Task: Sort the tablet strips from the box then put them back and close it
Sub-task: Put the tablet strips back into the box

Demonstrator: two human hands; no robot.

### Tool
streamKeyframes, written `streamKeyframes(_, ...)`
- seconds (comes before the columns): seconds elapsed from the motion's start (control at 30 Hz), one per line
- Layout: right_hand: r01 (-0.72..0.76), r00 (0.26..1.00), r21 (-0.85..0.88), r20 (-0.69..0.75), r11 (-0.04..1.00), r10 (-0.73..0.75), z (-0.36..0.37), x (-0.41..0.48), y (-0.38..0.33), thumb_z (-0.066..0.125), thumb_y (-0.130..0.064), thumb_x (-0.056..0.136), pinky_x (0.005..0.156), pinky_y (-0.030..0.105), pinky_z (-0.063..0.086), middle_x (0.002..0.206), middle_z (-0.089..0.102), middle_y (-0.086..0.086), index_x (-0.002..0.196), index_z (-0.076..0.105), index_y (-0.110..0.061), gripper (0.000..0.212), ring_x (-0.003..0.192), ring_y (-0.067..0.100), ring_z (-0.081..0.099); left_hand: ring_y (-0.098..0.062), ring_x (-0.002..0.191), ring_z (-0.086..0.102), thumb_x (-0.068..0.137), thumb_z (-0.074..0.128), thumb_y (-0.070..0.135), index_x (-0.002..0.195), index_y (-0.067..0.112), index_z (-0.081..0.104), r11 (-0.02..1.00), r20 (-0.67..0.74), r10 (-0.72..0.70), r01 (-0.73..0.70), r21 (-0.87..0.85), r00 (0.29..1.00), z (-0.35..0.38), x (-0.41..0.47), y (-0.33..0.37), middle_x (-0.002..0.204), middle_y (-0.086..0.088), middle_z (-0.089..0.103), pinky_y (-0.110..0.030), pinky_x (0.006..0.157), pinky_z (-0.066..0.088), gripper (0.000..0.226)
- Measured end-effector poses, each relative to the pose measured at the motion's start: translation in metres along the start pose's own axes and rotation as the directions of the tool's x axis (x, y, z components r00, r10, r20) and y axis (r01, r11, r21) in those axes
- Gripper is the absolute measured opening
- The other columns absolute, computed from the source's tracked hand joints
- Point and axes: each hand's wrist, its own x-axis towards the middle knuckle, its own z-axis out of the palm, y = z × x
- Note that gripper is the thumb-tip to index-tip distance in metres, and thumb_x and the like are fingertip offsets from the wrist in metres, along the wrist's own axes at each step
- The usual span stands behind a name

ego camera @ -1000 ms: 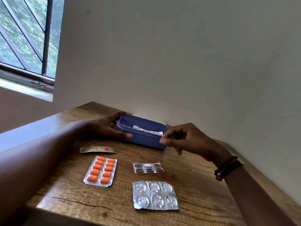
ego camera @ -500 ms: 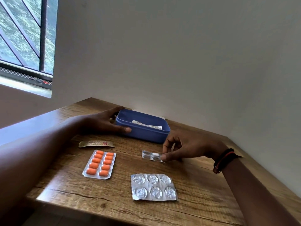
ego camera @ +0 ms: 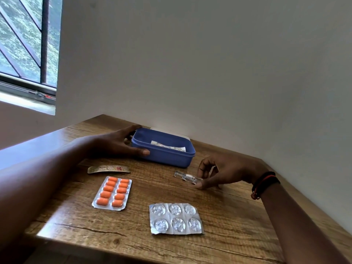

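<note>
An open blue box (ego camera: 163, 156) stands at the back of the wooden table (ego camera: 228, 221), with a silver strip (ego camera: 167, 146) inside it. My left hand (ego camera: 118, 143) grips the box's left end. My right hand (ego camera: 222, 171) pinches the right end of a small clear strip (ego camera: 185, 177), tilted just above the table in front of the box. Laid out flat on the table are a gold strip (ego camera: 108, 169), an orange tablet strip (ego camera: 112, 193) and a silver six-blister strip (ego camera: 176, 218).
A white lid (ego camera: 187, 137) peeks out behind the box against the wall. The wall runs close along the table's back and right side. A barred window (ego camera: 28, 44) is at the far left. The table's front edge is near me.
My right hand came down from the box, took hold of the small clear strip on the table and has lifted and shifted it slightly right. My left hand stayed on the box.
</note>
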Motion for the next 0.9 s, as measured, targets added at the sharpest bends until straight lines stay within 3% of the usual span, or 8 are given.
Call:
streamKeyframes(0.1,-0.026,1.0,0.04,-0.007,0.999,0.026,-0.001,0.0,0.005,0.081,-0.036,0.073,0.081,0.034,0.055,0.106,0.07,0.004,0.105,0.065,-0.015,0.042,0.086,0.014,0.064,-0.012,0.124,0.05,0.043,0.073,0.079,0.133,0.049,0.033,1.0,0.002,-0.003,0.003,-0.002,1.0,0.0,0.0,0.0,0.132,0.016,0.051,-0.031,0.097,0.045,0.102)
streamKeyframes(0.2,-0.003,0.999,0.178,-0.034,0.984,0.01,-0.005,-0.001,0.012,0.086,-0.022,0.069,0.069,0.026,0.055,0.092,0.07,0.006,0.102,0.062,-0.011,0.043,0.077,0.013,0.065,-0.01,0.121,0.053,0.043,0.074,0.081,0.137,0.049,0.035,1.0,-0.004,-0.004,0.004,-0.012,1.0,0.0,-0.002,0.0,0.128,0.02,0.054,-0.03,0.094,0.046,0.107)
streamKeyframes(0.3,0.032,0.999,0.299,-0.05,0.954,-0.017,-0.009,-0.004,0.018,0.084,-0.006,0.069,0.066,0.027,0.057,0.082,0.07,0.006,0.101,0.06,-0.009,0.04,0.072,0.015,0.067,-0.013,0.124,0.052,0.045,0.073,0.077,0.142,0.044,0.033,1.0,-0.007,-0.008,0.008,-0.001,1.0,0.001,-0.001,0.001,0.133,0.016,0.052,-0.031,0.095,0.045,0.109)
streamKeyframes(0.47,0.226,0.969,0.468,-0.195,0.855,-0.149,-0.014,-0.011,0.017,0.077,0.009,0.072,0.064,0.031,0.058,0.086,0.068,0.02,0.1,0.058,-0.003,0.036,0.072,0.024,0.068,-0.012,0.122,0.049,0.03,0.071,0.089,0.145,0.043,0.029,1.0,0.006,-0.017,0.017,0.009,1.0,-0.001,-0.002,0.003,0.131,0.016,0.049,-0.026,0.088,0.044,0.131)
streamKeyframes(0.67,0.446,0.872,0.454,-0.414,0.771,-0.26,-0.013,-0.005,0.013,0.073,0.012,0.074,0.072,0.039,0.06,0.088,0.071,0.025,0.081,0.063,0.0,0.017,0.082,0.031,0.071,-0.011,0.119,0.052,0.033,0.071,0.09,0.132,0.054,0.03,0.999,-0.002,-0.034,0.034,0.017,0.999,-0.002,-0.001,0.0,0.128,0.019,0.052,-0.031,0.093,0.045,0.113)
streamKeyframes(0.73,0.53,0.778,0.325,-0.553,0.783,-0.298,-0.009,0.001,0.011,0.077,0.007,0.072,0.077,0.038,0.06,0.086,0.072,0.02,0.076,0.065,0.001,0.014,0.084,0.026,0.073,-0.01,0.118,0.052,0.032,0.072,0.089,0.131,0.054,0.029,0.999,0.004,-0.037,0.037,0.013,0.999,-0.002,-0.001,0.002,0.124,0.02,0.052,-0.031,0.094,0.045,0.113)
streamKeyframes(0.83,0.609,0.507,0.0,-0.769,0.793,-0.39,-0.002,0.011,0.007,0.08,0.004,0.07,0.075,0.028,0.058,0.082,0.072,0.009,0.071,0.066,-0.001,0.015,0.081,0.018,0.071,-0.011,0.118,0.051,0.036,0.072,0.086,0.143,0.048,0.026,0.999,0.011,-0.046,0.045,0.029,0.999,-0.003,0.0,0.001,0.127,0.018,0.05,-0.033,0.098,0.045,0.122)
streamKeyframes(0.9,0.627,0.356,-0.159,-0.813,0.763,-0.462,-0.001,0.016,0.005,0.08,0.007,0.069,0.074,0.025,0.057,0.085,0.07,0.008,0.07,0.066,-0.002,0.016,0.082,0.015,0.069,-0.01,0.118,0.049,0.037,0.072,0.087,0.148,0.046,0.023,0.998,0.015,-0.049,0.048,0.043,0.999,-0.003,0.0,0.0,0.128,0.018,0.049,-0.03,0.094,0.044,0.127)
